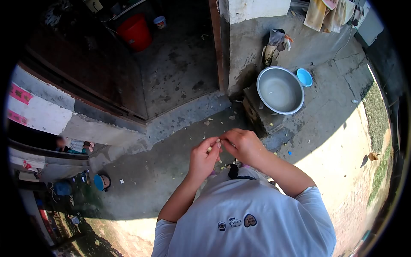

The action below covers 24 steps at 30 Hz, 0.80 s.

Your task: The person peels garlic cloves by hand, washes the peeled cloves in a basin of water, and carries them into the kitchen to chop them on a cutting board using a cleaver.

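Observation:
My left hand and my right hand meet in front of my body, fingertips touching. Between the curled fingers of the left hand shows a small pale-yellow piece, too small to name. Thumb and forefinger of the right hand are pinched together against the left fingertips; what they grip there is mostly hidden. Below the hands is the concrete floor, strewn with small pale scraps. To the right of the hands, a large metal basin with a shiny bottom rests on a low block.
A small blue bowl stands beside the basin. Cloths hang at the upper right. Beyond a raised doorstep stands a red bucket. A blue-topped bucket is at the left, and a person is partly visible there.

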Each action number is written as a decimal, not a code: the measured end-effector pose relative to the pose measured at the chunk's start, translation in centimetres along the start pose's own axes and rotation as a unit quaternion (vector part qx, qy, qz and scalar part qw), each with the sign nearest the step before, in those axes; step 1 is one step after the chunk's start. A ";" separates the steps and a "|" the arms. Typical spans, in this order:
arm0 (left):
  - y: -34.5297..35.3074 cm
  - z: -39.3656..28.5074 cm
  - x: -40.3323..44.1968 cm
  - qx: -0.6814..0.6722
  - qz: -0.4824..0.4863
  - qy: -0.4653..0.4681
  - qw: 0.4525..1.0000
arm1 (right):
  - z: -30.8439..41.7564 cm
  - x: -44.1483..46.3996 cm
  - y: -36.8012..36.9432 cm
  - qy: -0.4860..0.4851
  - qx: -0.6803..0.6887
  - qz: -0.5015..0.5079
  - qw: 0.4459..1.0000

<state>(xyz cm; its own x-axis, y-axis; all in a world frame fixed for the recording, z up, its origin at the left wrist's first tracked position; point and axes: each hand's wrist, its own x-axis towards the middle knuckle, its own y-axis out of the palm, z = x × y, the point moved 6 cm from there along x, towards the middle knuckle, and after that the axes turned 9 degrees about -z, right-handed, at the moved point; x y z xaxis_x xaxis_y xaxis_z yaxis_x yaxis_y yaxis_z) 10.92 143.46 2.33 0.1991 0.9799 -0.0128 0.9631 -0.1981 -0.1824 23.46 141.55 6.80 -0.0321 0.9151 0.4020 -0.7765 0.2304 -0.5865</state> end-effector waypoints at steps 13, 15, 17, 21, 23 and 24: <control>0.5 -0.3 0.1 0.014 -0.010 0.025 1.000 | -0.5 0.3 -0.3 0.038 0.062 -0.024 0.997; 0.7 0.0 0.1 -0.022 0.003 -0.025 0.999 | -0.5 0.4 -0.4 0.047 0.063 -0.025 0.997; 0.7 0.4 0.1 -0.084 0.007 -0.042 0.996 | -0.6 0.2 -0.4 0.059 0.065 -0.025 0.996; 0.3 0.0 0.9 -0.244 -0.002 -0.110 0.963 | -1.1 0.0 -0.4 0.066 0.056 -0.044 0.995; 0.1 0.7 1.3 -0.271 0.000 -0.113 0.956 | -1.4 0.3 -0.6 0.068 0.062 -0.059 0.994; 0.0 1.1 1.4 -0.297 0.004 -0.116 0.948 | -1.5 0.4 -0.5 0.063 0.055 -0.033 0.996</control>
<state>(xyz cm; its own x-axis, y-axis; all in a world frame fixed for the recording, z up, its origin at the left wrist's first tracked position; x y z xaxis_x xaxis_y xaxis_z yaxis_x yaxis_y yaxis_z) 11.03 144.81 1.23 0.2284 0.9433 -0.2408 0.9075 -0.1167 0.4034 24.73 142.26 6.19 0.0953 0.9351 0.3413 -0.8393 0.2598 -0.4776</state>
